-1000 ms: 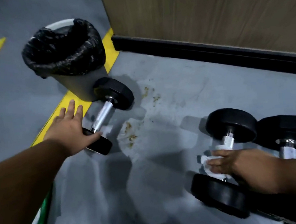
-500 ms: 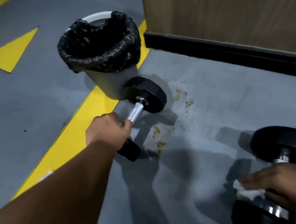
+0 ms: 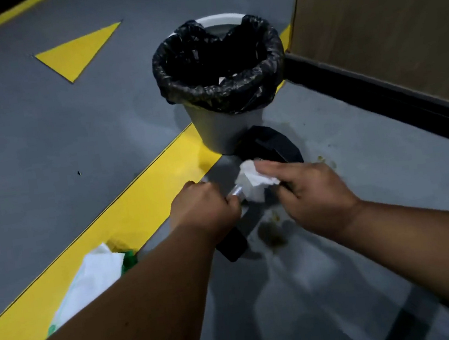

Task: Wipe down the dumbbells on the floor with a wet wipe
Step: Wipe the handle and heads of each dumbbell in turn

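Dumbbell lies beside the bin, bar running away from the person. Left hand grips the near bar; right hand, pinching the wipe, sits over the far bar.

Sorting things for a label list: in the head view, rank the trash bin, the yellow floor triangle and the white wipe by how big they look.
1. trash bin
2. yellow floor triangle
3. white wipe, partly hidden by the right hand
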